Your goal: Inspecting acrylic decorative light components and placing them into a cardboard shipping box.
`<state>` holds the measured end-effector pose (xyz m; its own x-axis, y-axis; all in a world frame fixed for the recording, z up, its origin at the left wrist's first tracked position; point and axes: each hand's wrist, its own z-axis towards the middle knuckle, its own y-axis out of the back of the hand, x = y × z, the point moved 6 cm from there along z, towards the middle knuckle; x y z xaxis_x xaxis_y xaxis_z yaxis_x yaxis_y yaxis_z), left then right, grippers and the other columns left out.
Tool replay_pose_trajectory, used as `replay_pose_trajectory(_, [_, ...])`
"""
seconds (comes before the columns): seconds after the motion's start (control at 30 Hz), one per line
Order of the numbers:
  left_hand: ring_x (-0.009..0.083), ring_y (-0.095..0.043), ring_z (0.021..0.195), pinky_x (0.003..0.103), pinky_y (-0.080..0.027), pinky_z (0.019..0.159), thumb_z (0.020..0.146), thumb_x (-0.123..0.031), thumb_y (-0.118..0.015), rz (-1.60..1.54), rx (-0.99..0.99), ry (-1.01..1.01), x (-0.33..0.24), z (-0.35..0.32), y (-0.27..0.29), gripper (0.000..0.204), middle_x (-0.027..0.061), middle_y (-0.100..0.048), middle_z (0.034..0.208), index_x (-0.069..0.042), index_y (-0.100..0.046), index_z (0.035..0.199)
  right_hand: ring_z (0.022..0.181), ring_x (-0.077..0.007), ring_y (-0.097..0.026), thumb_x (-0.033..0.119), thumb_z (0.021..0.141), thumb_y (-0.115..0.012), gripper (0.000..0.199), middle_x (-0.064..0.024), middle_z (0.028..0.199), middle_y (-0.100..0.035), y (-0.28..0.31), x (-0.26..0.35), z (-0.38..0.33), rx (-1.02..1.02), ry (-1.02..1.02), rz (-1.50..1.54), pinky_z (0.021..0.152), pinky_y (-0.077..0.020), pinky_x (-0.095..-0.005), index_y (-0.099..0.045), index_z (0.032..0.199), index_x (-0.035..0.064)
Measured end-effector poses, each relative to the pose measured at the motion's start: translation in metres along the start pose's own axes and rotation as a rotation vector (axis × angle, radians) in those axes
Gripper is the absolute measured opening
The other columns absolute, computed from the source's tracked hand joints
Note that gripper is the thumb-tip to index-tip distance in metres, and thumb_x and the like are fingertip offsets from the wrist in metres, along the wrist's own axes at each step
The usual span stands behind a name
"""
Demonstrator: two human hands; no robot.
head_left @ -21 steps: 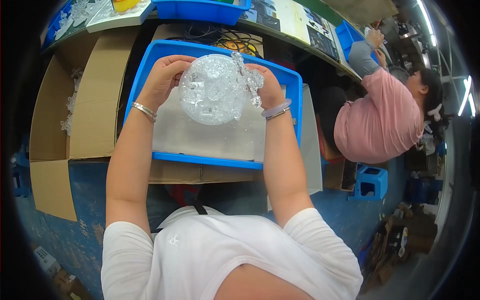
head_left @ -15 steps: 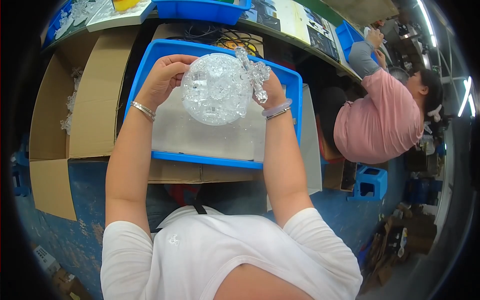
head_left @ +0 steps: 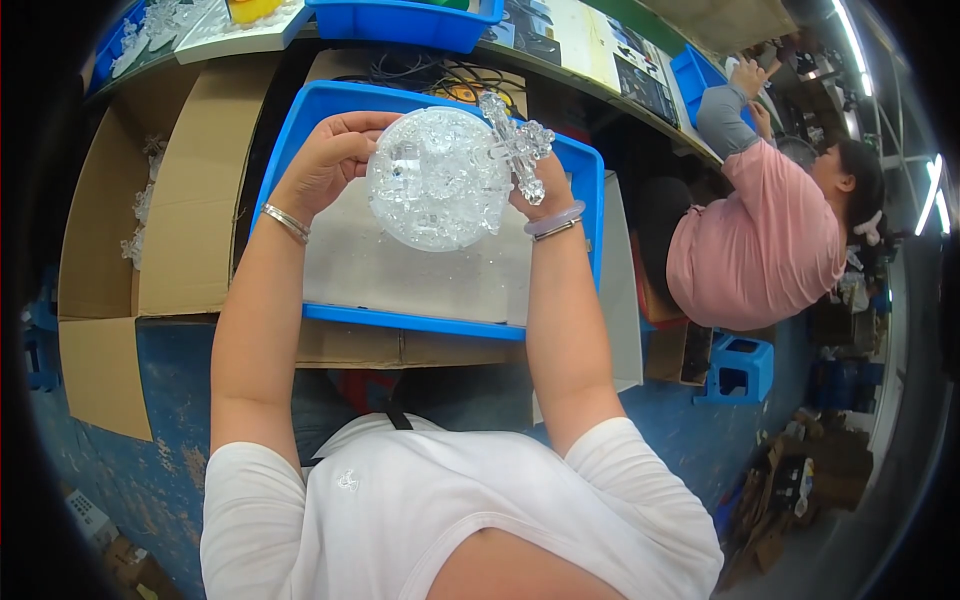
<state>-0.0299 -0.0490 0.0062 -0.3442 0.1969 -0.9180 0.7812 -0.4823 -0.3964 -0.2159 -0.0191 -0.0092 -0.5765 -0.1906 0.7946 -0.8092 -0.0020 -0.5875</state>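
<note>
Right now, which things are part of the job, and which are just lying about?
Seem part of the job:
- clear round piece, held at its edge by the left grip
- clear branching piece, in front of the right grip
- blue tray, underneath

Seem just lying about:
- dark cables, beyond the tray
- blue stool, off to the right

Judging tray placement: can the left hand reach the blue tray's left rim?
Likely yes: nothing visible blocks the left hand from the tray's left rim, though it apparently holds the clear round piece.

Tube lights [head_left: 853, 45] glare at right; centre evenly lit; fisheye edges bent, rim black
</note>
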Motion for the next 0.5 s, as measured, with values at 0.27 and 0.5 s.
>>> replay_pose_trajectory(0.27, [0.0152, -0.059, 0.080, 0.026, -0.048, 0.067, 0.061, -0.008, -0.053, 0.005, 0.121, -0.011, -0.003, -0.004, -0.014, 0.043, 0.0136, -0.058, 0.090, 0.003, -0.051, 0.102, 0.070, -0.0133, -0.056, 0.011, 0.078, -0.047, 0.016, -0.0065, 0.078, -0.059, -0.003, 0.009, -0.006, -0.034, 0.064, 0.006, 0.062, -0.0444, -0.0225, -0.056, 0.085, -0.0003])
replay_pose_trajectory(0.5, [0.0151, -0.060, 0.074, 0.024, -0.048, 0.065, 0.069, -0.013, -0.051, 0.001, 0.006, 0.056, -0.001, 0.000, -0.004, 0.033, 0.0132, -0.060, 0.083, 0.004, -0.053, 0.098, 0.063, -0.0092, -0.055, 0.014, 0.077, -0.050, 0.014, -0.0030, 0.073, -0.058, 0.006, 0.006, -0.003, -0.042, 0.073, -0.036, 0.054, -0.0431, -0.0197, -0.057, 0.081, 0.0027])
